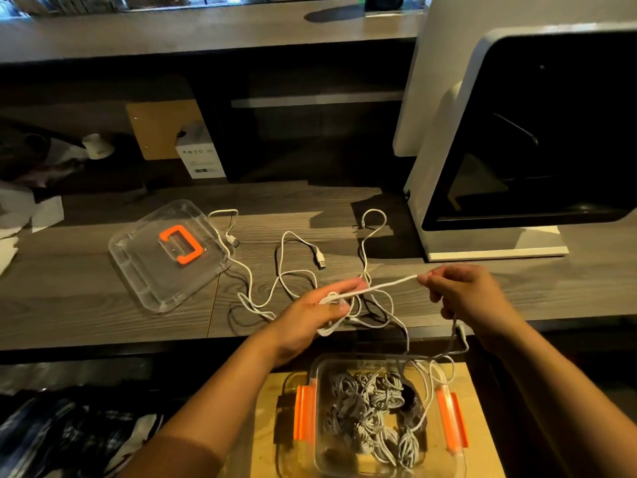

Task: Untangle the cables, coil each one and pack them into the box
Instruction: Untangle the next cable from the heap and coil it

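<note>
Cable (386, 283) stretches taut between both hands. The left hand (310, 312) is curled round a small coil of it; the right hand (462, 294), at 3 o'clock from the left, pinches the strand. More cables (286, 263) sprawl on the desk (103, 305) at 12 o'clock. The box (304, 414) at 6 o'clock holds grey coils (372, 408); the lid (144, 270) lies at 10 o'clock.

Bare table (69, 288) lies open left of the lid (148, 270) — loose cables (320, 261) sprawl mid-table, and the white machine (431, 81) walls off the back right.
</note>
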`<state>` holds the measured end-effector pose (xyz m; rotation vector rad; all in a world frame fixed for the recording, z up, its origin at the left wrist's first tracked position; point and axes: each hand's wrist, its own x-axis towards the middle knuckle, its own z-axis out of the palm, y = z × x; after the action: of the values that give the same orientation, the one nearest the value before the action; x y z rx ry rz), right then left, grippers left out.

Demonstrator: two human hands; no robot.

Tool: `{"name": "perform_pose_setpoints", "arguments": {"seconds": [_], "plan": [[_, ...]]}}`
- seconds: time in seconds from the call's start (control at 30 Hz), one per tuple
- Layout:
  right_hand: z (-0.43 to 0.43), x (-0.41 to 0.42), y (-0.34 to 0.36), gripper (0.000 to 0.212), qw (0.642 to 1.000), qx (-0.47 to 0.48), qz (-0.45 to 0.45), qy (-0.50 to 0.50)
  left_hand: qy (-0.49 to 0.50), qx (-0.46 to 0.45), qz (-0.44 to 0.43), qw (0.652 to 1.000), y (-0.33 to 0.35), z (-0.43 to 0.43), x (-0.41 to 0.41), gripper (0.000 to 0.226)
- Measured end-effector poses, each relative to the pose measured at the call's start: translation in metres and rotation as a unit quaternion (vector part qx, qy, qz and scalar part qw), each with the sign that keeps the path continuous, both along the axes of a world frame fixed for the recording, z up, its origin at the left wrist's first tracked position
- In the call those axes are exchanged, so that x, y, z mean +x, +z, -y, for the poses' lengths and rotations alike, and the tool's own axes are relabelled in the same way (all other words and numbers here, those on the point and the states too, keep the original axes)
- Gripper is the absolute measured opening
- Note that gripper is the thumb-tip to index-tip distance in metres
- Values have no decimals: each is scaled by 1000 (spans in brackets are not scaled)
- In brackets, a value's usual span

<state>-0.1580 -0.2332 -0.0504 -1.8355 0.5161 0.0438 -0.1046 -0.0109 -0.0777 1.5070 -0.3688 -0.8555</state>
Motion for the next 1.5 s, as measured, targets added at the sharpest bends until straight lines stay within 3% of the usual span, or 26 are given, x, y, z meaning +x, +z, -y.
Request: {"name": "perform_pose_setpoints", "arguments": {"seconds": [0.13, 0.23, 0.27, 0.33, 0.37, 0.43, 0.47, 0.53, 0.67, 0.83, 0.93, 1.0, 1.03, 1.13, 1.2, 1.3, 1.4, 1.47, 1.5], "plan": [[-29, 0, -16, 24, 999, -10, -22, 46, 115, -172, -32, 978, 26, 25, -10, 26], [-57, -6, -21, 33, 989, -6, -49, 138, 275, -213, -64, 935, 44, 48, -4, 17], [-65, -8, -21, 31, 985, 6, -53, 163, 327, -179, -30, 927, 48, 53, -1, 16], [-74, -12, -20, 26, 977, -14, -46, 209, 379, -15, 175, 908, 44, 57, 10, 13], [-75, -13, -17, 25, 971, -49, -38, 230, 366, 87, 300, 877, 39, 56, 16, 12], [-69, -16, -9, 26, 960, -86, -40, 262, 295, 260, 492, 776, 31, 46, 30, 17], [-63, -16, -3, 27, 957, -81, -52, 274, 252, 318, 539, 738, 26, 38, 37, 20], [-47, -16, 13, 26, 949, -104, -63, 292, 181, 403, 542, 714, 20, 26, 47, 24], [-22, -12, 38, 15, 945, -169, -56, 273, 99, 449, 499, 735, 7, 17, 43, 39], [-2, -11, 42, 11, 957, -242, 36, 158, 38, 412, 427, 804, 12, 16, 28, 50], [6, -9, 39, 11, 968, -216, 92, 84, -25, 418, 366, 831, 23, 19, 13, 41], [5, -7, 35, 12, 974, -188, 109, 58, -52, 405, 331, 851, 22, 23, 5, 20], [4, -5, 32, 12, 976, -181, 116, 42, -57, 383, 303, 871, 21, 26, 3, 11], [3, 2, 21, 16, 981, -151, 120, -9, -35, 228, 153, 961, 22, 33, -2, 35], [1, 5, 13, 22, 988, -116, 99, -29, -3, 91, 73, 993, 26, 37, -6, 44], [-14, 3, 6, 30, 994, -89, 63, -9, 58, -48, 45, 996, 37, 43, -13, 43], [-42, -5, 4, 42, 996, -2, -18, 87, 169, -174, 9, 970, 49, 56, -13, 25], [-60, -13, 6, 46, 976, 84, -78, 186, 268, -164, 33, 949, 56, 64, -10, 20], [-66, -17, 8, 39, 965, 93, -86, 230, 304, -108, 102, 941, 55, 65, -6, 21]]}}
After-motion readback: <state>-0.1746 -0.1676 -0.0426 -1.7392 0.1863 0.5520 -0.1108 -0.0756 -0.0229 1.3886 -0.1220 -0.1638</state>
